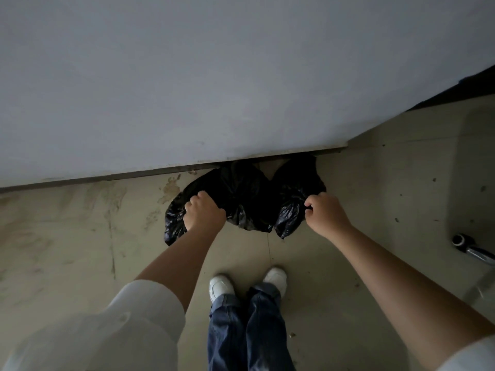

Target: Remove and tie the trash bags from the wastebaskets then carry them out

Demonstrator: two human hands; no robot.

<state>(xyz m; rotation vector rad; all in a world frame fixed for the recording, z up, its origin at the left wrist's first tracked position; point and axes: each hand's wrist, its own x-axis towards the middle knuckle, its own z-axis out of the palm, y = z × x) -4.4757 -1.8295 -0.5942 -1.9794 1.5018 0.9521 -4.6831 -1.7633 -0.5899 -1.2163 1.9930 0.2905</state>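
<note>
Two hands are engaged on one crumpled black thin-plastic trash bag [249, 199], which sits on the stained beige tiled floor [80, 236] at twelve o'clock from my white shoes [221, 286], pressed against the foot of the pale grey wall panel [214, 76]. No wastebasket is visible in this view.

Left hand [203, 211]: fingers curled tight round a gathered fold of film on the bag's nine o'clock side. Right hand [322, 212]: thumb and fingers pinching a bunched ear of film on the three o'clock side. Each hand holds plastic only; I cannot tell what is inside the bag.

Handling assessment, as judgement: the film is soft, limp and glossy, so likely slick under dry fingers and easily torn if pulled against a sharp edge. The bag sags low and wide, suggesting a light to moderate load with loose contents. The sound grips are the two gathered ears now in hand; drawing them together over the middle should serve for the knot. Lifting by a single thin fold risks stretching or splitting it.

Also noted: a chrome chair leg with black castor [467, 245] at three o'clock, well apart from the bag.
</note>
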